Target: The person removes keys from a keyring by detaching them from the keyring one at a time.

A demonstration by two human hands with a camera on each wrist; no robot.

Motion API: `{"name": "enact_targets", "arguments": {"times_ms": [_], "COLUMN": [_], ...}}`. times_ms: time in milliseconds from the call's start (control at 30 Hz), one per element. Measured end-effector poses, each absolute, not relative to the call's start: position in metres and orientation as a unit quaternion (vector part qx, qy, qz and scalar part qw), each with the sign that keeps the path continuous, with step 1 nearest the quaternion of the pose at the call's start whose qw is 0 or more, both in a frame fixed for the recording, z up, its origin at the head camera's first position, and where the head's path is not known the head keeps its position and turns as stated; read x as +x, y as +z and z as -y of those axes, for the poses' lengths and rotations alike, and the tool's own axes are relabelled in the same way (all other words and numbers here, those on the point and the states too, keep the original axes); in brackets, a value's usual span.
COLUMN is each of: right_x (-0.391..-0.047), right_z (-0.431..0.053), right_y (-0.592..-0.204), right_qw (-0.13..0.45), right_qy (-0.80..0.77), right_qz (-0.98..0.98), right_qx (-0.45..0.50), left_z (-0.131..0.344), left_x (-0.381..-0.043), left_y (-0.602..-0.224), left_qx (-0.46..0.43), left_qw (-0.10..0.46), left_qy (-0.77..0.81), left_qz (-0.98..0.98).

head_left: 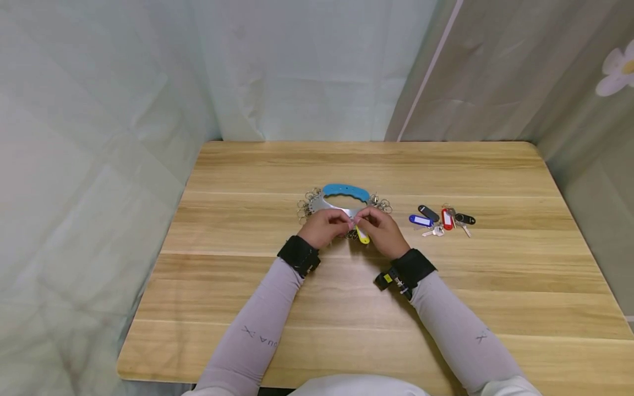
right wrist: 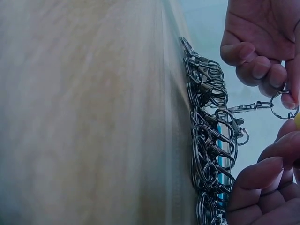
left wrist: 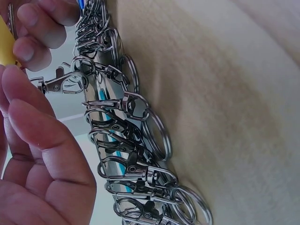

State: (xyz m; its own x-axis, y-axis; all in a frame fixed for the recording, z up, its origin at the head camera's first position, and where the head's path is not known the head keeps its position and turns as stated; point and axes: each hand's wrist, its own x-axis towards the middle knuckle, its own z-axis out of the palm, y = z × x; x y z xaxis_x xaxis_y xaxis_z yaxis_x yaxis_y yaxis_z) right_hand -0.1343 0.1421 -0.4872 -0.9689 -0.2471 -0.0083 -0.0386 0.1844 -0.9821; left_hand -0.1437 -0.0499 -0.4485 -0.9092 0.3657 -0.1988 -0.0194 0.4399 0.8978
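A metal key holder [head_left: 317, 204] with a blue grip [head_left: 345, 190] lies mid-table, many snap hooks with split rings hanging round its edge. My left hand [head_left: 324, 226] is at its near side and pinches a split ring [right wrist: 273, 104], which is joined to a snap hook [right wrist: 246, 108] stretched out from the holder. Beside it my right hand [head_left: 385, 232] holds a yellow key tag [head_left: 363, 235] at that ring, fingertips close to the left ones. Part of a key [left wrist: 11, 21] shows next to the tag. The exact contact between tag and ring is partly covered by fingers.
To the right of the holder lie a blue key tag [head_left: 421, 221], a red key tag [head_left: 447, 219], a black key tag [head_left: 465, 219] and a dark grey one [head_left: 428, 213], with loose keys [head_left: 436, 231] among them. The wooden table [head_left: 238, 291] ends at curtains behind.
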Motion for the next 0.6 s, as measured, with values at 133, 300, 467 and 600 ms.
{"name": "enact_targets", "arguments": {"times_ms": [133,300,467,600], "right_x": [-0.1339,-0.1347,-0.1348,-0.1351], "right_z": [-0.1417,-0.1422,-0.1430,-0.1451], "right_y": [-0.4871,-0.4893,-0.4895,-0.4873], "right_qw": [0.085,0.091,0.090,0.079], "right_qy": [-0.632,-0.632,-0.628,-0.620], "right_qz": [-0.765,-0.765,-0.769,-0.777], "right_qx": [-0.090,-0.085,-0.084,-0.069], "left_z": [0.0500,0.0502,0.0509,0.0507], "left_x": [-0.1434,-0.1429,-0.1428,-0.1434], "left_y": [-0.4488,-0.4499,-0.4483,-0.4482], "left_qx": [0.101,0.104,0.100,0.095], "left_qw": [0.189,0.186,0.189,0.191], "left_qy": [0.523,0.523,0.521,0.507], "left_qz": [-0.825,-0.825,-0.826,-0.836]}}
